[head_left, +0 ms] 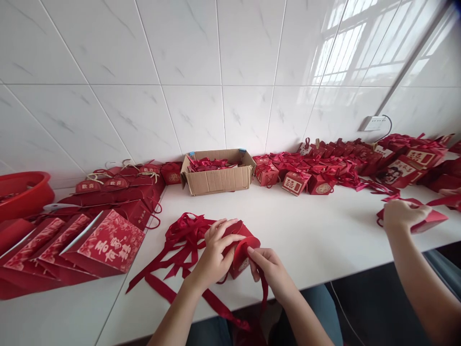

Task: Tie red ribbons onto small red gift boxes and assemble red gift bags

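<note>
A small red gift box (237, 229) stands on the white table in front of me. My left hand (215, 252) grips it from the left, fingers over its top and thumb near the rounded flap. At the box's right side, my right hand (268, 269) is closed, thumb and fingers pinched at the flap's edge and a dark red ribbon (264, 290). The ribbon hangs below that hand past the table's front edge. Left of the box lies a loose heap of red satin ribbons (185, 230), with some strips trailing under my left forearm.
Behind stands an open cardboard box (218, 183) of red ribbon pieces. Finished red boxes (295, 182) line the back right. Red gift bags (108, 245) and a red basin (27, 192) are at left. At right, another person's hand (405, 214) holds a red box (434, 221).
</note>
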### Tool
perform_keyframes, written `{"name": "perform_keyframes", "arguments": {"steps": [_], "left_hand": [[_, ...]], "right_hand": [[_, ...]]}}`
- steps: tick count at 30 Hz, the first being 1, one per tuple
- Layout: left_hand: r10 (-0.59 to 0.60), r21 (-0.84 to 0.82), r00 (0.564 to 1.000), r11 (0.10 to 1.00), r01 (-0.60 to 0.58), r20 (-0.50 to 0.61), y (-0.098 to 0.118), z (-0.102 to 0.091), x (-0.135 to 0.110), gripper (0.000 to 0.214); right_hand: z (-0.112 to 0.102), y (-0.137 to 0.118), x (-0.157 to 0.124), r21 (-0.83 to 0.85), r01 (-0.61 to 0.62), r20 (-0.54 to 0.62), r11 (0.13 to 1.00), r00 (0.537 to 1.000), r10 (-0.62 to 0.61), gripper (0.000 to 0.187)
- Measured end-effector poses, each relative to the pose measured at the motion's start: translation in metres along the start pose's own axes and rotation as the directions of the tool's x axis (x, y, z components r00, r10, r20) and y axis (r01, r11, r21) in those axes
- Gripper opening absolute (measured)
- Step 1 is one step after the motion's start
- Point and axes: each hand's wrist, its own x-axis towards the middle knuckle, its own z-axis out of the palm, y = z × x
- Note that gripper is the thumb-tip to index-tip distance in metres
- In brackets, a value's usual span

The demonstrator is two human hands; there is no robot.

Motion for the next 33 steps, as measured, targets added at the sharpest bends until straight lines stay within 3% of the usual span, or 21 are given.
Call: {"name": "perform_keyframes", "arguments": {"steps": [3,5,7,9,11,13,15,17,20,24,27,29,30,33], "left_hand": [[0.029,0.023,0.997,0.999,-0.027,-0.065,0.001,0.002,0.001,0.027],[0.064,0.079,0.987,0.995,-0.053,-0.145,0.002,0.002,0.003,0.025],[0.117,0.152,0.969,0.985,-0.085,-0.217,0.005,0.0,0.005,0.023],[0.176,0.216,0.95,0.969,-0.121,-0.257,0.009,-0.003,0.008,0.02],[0.23,0.257,0.932,0.953,-0.158,-0.281,0.014,-0.009,0.012,0.019],[0.267,0.266,0.91,0.946,-0.185,-0.317,0.021,-0.015,0.017,0.02],[0.292,0.242,0.882,0.947,-0.212,-0.371,0.028,-0.023,0.021,0.019],[0.289,0.185,0.861,0.955,-0.23,-0.419,0.033,-0.029,0.024,0.019],[0.19,0.081,0.884,0.982,-0.171,-0.428,0.029,-0.035,0.021,0.025],[-0.057,-0.057,0.974,0.997,0.045,-0.22,0.007,-0.03,0.006,0.023],[-0.177,-0.159,0.97,0.976,0.151,-0.165,-0.008,-0.018,-0.005,0.014],[-0.222,-0.202,0.953,0.963,0.181,-0.204,-0.012,-0.011,-0.009,0.014],[-0.251,-0.225,0.941,0.954,0.201,-0.227,-0.013,-0.008,-0.01,0.016],[-0.35,-0.302,0.894,0.916,0.264,-0.279,-0.01,-0.004,-0.012,0.02]], "right_hand": [[-0.001,0.002,0.0,-0.124,0.001,-0.014,0.992,1.0,-0.003,0.057],[-0.006,0.004,-0.002,-0.32,0.025,-0.111,0.947,0.992,-0.064,0.054],[-0.013,0.004,-0.005,-0.52,0.083,-0.248,0.85,0.938,-0.244,0.046],[-0.019,0.001,-0.005,-0.615,0.169,-0.297,0.77,0.855,-0.425,0.036],[-0.022,-0.006,-0.002,-0.591,0.289,-0.228,0.753,0.836,-0.499,0.032],[-0.02,-0.014,0.002,-0.498,0.384,-0.104,0.778,0.864,-0.493,0.032],[-0.014,-0.023,0.007,-0.404,0.412,-0.021,0.817,0.888,-0.459,0.03],[-0.009,-0.031,0.008,-0.338,0.399,-0.017,0.852,0.903,-0.429,0.026],[-0.008,-0.042,-0.001,-0.249,0.415,-0.075,0.875,0.892,-0.445,0.022],[-0.018,-0.059,-0.033,-0.144,0.531,-0.206,0.835,0.809,-0.551,0.018],[-0.023,-0.072,-0.053,-0.072,0.666,-0.313,0.743,0.692,-0.65,0.019],[-0.024,-0.076,-0.05,-0.018,0.714,-0.316,0.7,0.66,-0.681,0.024],[-0.023,-0.076,-0.044,-0.02,0.703,-0.3,0.711,0.674,-0.675,0.025],[-0.016,-0.065,-0.01,-0.221,0.521,-0.193,0.824,0.805,-0.561,0.026]]}}
